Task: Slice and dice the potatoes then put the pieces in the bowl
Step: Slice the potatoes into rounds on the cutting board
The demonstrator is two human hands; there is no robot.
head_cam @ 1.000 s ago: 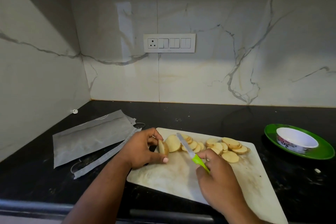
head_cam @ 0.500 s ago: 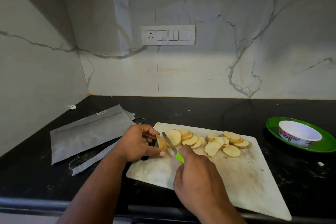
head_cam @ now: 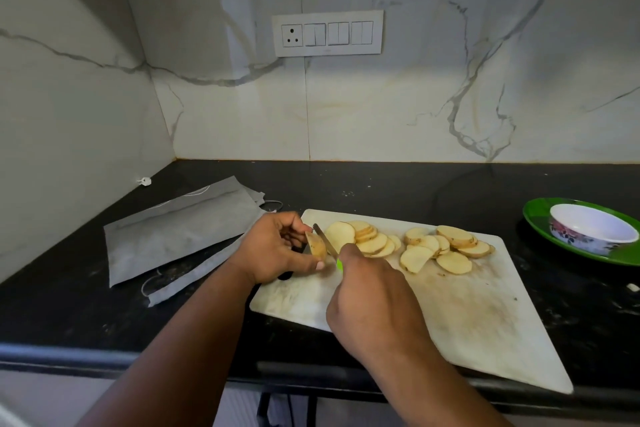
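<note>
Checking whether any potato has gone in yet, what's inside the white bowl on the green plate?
The white bowl on the green plate shows only bare white interior; no potato pieces. Its near rim hides the near part of the bottom.

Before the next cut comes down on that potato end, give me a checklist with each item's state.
1. Left hand grips the potato end: ok.
2. Right hand holds the knife: ok.
3. Blade beside the end, on the slices' side: ok.
4. Left thumb clear of the blade path: cannot tell.
5. Potato slices diced: not ok.
6. Bowl empty, ready on the green plate: ok.
</note>
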